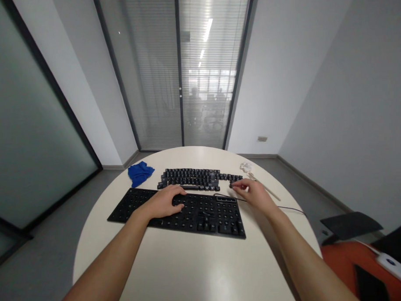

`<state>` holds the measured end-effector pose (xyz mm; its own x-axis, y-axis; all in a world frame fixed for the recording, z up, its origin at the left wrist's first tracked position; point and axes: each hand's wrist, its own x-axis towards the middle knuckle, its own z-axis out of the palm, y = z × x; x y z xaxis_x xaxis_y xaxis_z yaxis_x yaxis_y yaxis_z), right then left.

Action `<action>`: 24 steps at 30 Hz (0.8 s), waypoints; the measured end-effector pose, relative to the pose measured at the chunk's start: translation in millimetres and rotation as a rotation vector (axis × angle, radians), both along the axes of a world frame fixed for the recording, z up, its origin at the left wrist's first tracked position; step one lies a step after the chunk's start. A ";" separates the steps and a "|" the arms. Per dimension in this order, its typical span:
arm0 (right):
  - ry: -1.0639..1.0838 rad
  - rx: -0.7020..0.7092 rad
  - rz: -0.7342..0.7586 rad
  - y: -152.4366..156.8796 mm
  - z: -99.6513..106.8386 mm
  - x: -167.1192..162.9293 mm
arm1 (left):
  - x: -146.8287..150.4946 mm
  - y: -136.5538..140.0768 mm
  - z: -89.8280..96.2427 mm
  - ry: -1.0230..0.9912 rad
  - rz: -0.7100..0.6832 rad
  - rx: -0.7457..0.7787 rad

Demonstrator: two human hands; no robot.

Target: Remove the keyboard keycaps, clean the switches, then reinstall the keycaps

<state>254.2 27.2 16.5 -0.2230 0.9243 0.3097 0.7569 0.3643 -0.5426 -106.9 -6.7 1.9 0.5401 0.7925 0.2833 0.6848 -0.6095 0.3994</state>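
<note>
Laying the left hand (pixel 166 201) across the black keyboard (pixel 192 214), left of its middle, with the thumb spread apart from the fingers and gripping nothing. Reaching with the right hand (pixel 255 194) past the keyboard's far right corner, bringing thumb and fingertips together at a small dark key (pixel 231 185); too small to tell whether pinched or only touched.

Lying slightly aslant on the round white table (pixel 178 265), just in front of the person: the keyboard, bare of caps over most of its face, with some keys in place toward the near right. Lined up in rows just beyond it: loose black keys (pixel 184 174), including a long one (pixel 192 187) in the nearest row. Running beneath the right wrist: a thin black cable (pixel 290 208). Beside the right hand: a light-coloured stick (pixel 269 190) and a crumpled white tissue (pixel 246 167). Over at the far left: a rumpled blue cloth (pixel 140 172). Below the table's right edge: an orange chair seat (pixel 341 264).
</note>
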 end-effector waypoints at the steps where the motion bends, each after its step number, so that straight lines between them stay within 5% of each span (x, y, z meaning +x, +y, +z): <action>1: -0.045 0.043 -0.037 4.5 -3.6 4.4 | -0.5 -0.6 1.1 -0.005 0.005 0.010; 8: -0.321 0.164 -0.152 16.6 -21.2 0.1 | 30.3 -16.0 10.7 0.003 -0.095 0.075; 16: -0.406 0.179 -0.174 18.6 -24.3 -9.3 | 55.1 -29.3 10.2 0.107 -0.216 0.019; 21: -0.272 0.176 -0.158 17.4 -18.5 -11.8 | 59.1 -30.3 12.1 0.155 -0.197 0.014; 24: -0.029 0.063 -0.024 7.6 -9.8 -13.5 | 57.8 -28.3 12.9 0.140 -0.201 0.013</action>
<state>240.7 34.8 6.7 -0.2108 0.9083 0.3614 0.7810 0.3788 -0.4966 -49.2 -35.0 14.8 0.7214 0.6618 0.2038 0.5974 -0.7436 0.3003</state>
